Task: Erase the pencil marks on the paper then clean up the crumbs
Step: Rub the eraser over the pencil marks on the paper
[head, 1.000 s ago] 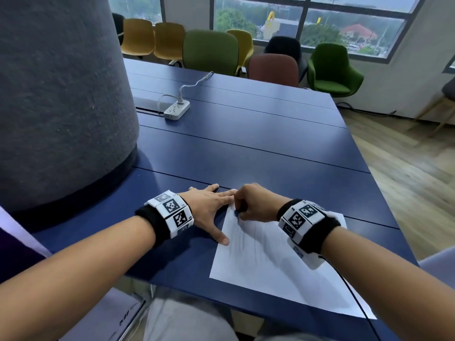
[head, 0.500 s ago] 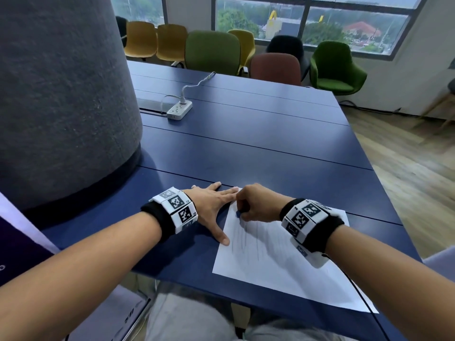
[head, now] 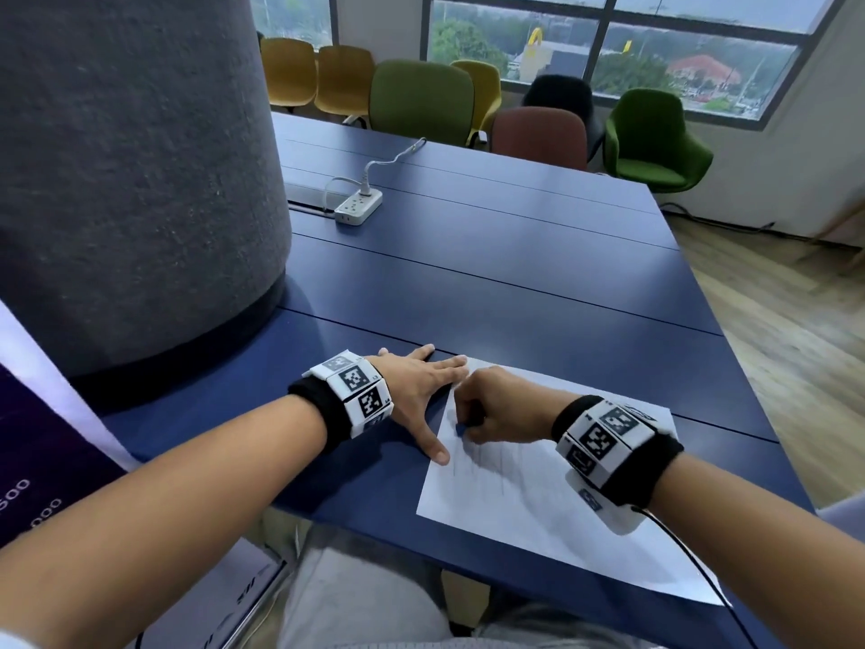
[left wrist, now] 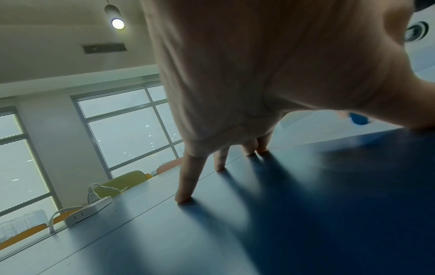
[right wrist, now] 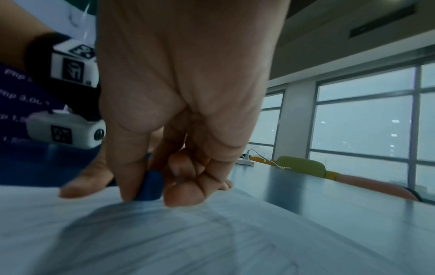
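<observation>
A white sheet of paper (head: 538,503) with faint grey pencil strokes (head: 487,461) lies near the front edge of the blue table (head: 491,292). My right hand (head: 496,407) pinches a small blue eraser (head: 461,429) and presses it on the paper's upper left part; the eraser (right wrist: 150,186) sits between thumb and fingers in the right wrist view. My left hand (head: 421,391) lies flat with fingers spread, its thumb on the paper's left edge and its fingertips (left wrist: 183,197) on the table. The eraser (left wrist: 358,119) also shows past the left thumb.
A big grey cylindrical column (head: 131,171) stands on the table's left. A white power strip (head: 358,207) with its cable lies further back. Coloured chairs (head: 421,100) line the far edge below the windows. Wooden floor is on the right.
My right hand with the eraser has slid a little toward me and down the paper's left part. The left hand stays planted on the paper's edge.
</observation>
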